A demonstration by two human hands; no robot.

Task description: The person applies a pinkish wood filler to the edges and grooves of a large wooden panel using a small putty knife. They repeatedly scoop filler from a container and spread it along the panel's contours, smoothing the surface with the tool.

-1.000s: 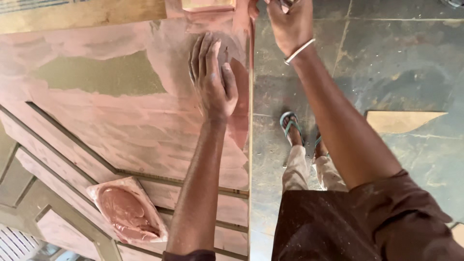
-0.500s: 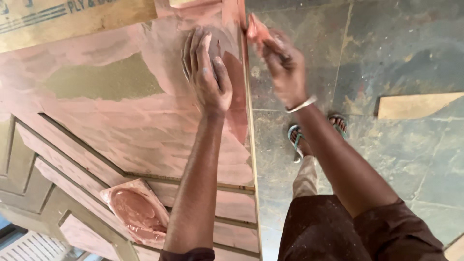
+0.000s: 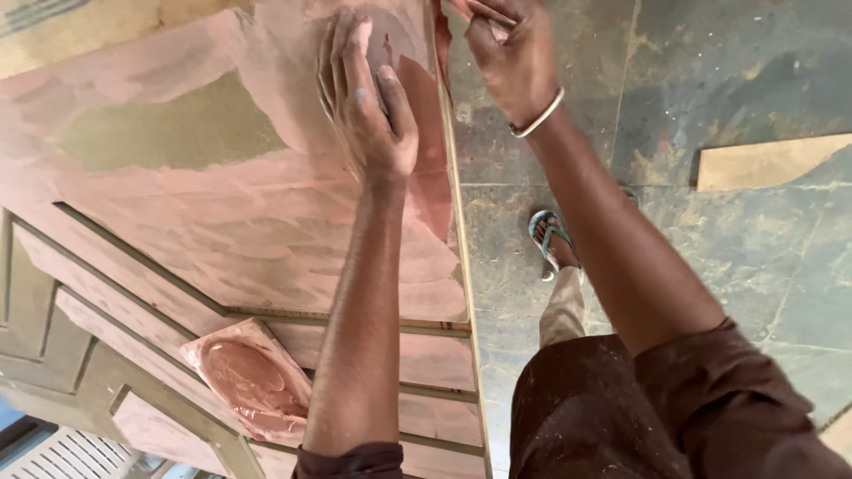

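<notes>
A wooden door panel [image 3: 222, 222] lies flat, most of it coated in pink filler paste, with a bare olive patch near the upper left. The left hand [image 3: 368, 106] presses flat on the wet paste near the panel's right edge, its fingers [image 3: 342, 62] stretched out and close together, gripping nothing. The right hand [image 3: 510, 53] sits just beyond that edge, fingers curled around a thin flat scraper [image 3: 479, 11]. A flat board piled with pink paste [image 3: 253, 377] rests on the panel, beside the left forearm. A pale wood offcut [image 3: 768, 161] lies on the stone floor [image 3: 710, 71].
</notes>
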